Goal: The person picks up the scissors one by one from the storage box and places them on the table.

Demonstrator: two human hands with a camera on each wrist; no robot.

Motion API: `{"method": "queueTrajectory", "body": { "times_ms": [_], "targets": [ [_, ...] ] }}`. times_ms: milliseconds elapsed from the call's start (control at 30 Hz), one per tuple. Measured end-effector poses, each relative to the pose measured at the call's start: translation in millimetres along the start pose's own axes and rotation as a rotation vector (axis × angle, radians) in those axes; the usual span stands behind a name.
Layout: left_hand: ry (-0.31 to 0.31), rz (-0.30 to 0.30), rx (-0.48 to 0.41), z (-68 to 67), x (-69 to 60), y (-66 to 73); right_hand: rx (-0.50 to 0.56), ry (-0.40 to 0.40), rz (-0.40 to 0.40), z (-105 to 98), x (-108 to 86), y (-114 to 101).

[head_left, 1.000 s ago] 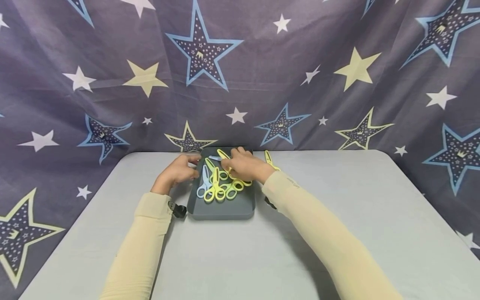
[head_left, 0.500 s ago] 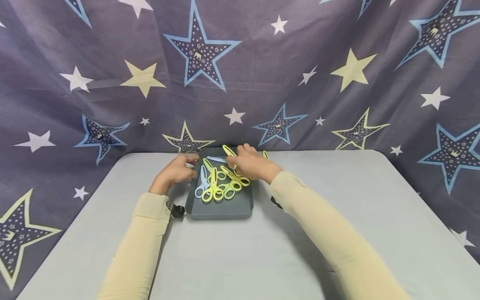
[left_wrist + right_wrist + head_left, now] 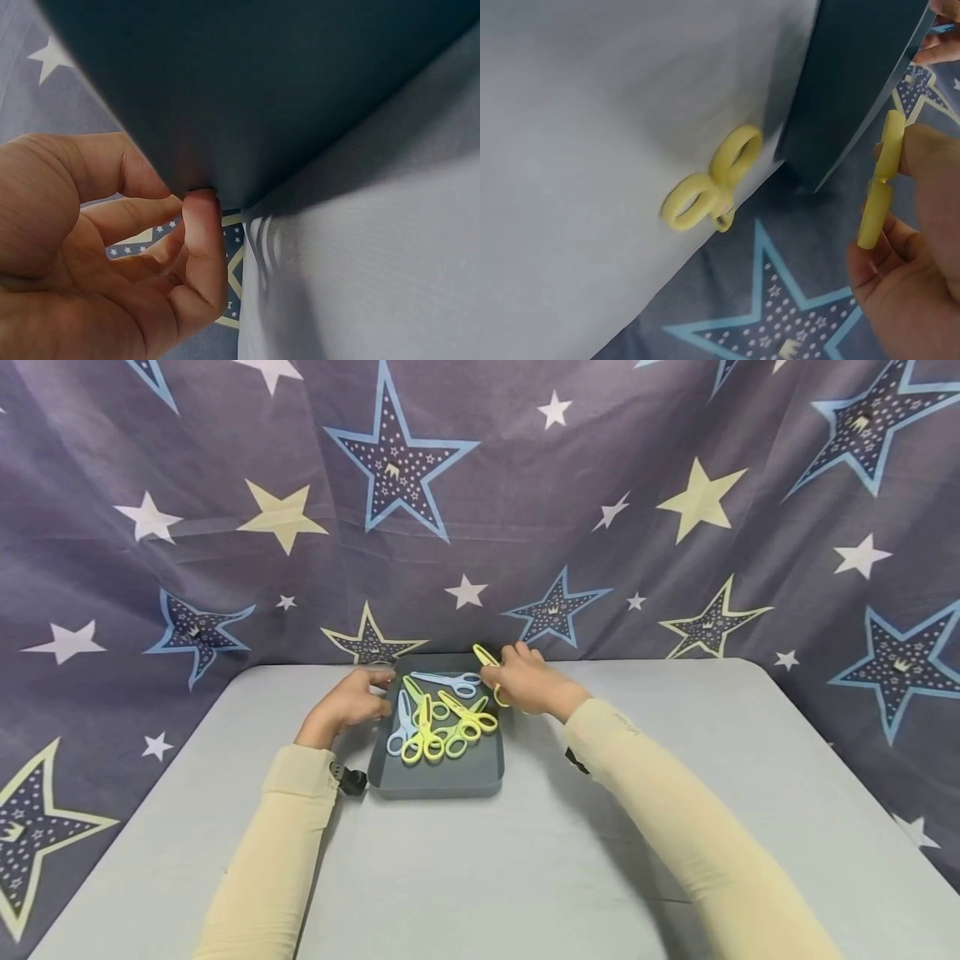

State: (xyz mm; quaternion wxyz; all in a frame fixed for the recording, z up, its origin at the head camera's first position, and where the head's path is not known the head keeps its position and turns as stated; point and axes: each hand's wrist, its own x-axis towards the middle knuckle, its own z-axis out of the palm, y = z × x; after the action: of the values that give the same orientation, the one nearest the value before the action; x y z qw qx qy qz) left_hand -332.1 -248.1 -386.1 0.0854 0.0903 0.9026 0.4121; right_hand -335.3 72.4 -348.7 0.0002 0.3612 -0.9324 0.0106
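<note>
My left hand (image 3: pixel 348 703) pinches the left wall of a dark grey tray (image 3: pixel 438 783) near its back corner; the left wrist view shows a fingertip against the wall (image 3: pixel 202 112). At the tray's back right my right hand (image 3: pixel 534 681) holds yellow scissors (image 3: pixel 484 655) raised, blades pointing up and away. Their yellow handle loops (image 3: pixel 890 150) show beside my fingers in the right wrist view. Inside the tray lie blue scissors (image 3: pixel 437 678) across the back, another blue pair (image 3: pixel 403 720) at the left, and yellow scissors (image 3: pixel 425 727) among several overlapping yellow and green pairs.
Another pair of yellow scissors (image 3: pixel 721 187) lies on the white table right of the tray, near the back edge; my right hand hides it in the head view. A star-patterned curtain (image 3: pixel 480 510) hangs behind the table (image 3: pixel 465 877).
My right hand has lifted the yellow scissors and carried them right, from above the pile to the tray's right edge. The blue scissors at the back are now uncovered. My left hand stays at the tray.
</note>
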Motion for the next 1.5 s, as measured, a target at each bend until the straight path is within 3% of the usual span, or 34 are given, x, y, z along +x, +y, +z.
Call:
{"method": "queueTrajectory", "body": {
  "times_ms": [233,833,1267,1500],
  "targets": [
    [-0.001,-0.006,0.005,0.1,-0.1,-1.4,0.017,0.009,0.041,1,-10.6,17],
    [0.001,-0.002,-0.006,-1.4,-1.1,-4.0,0.074,0.041,0.254,16,-36.8,57],
    [-0.004,0.006,-0.016,-1.8,-2.1,0.8,0.088,-0.018,0.311,31,-45.7,77],
    [-0.003,0.01,-0.019,0.0,-0.3,1.9,0.12,0.003,0.344,38,-46.7,79]
  ]
}}
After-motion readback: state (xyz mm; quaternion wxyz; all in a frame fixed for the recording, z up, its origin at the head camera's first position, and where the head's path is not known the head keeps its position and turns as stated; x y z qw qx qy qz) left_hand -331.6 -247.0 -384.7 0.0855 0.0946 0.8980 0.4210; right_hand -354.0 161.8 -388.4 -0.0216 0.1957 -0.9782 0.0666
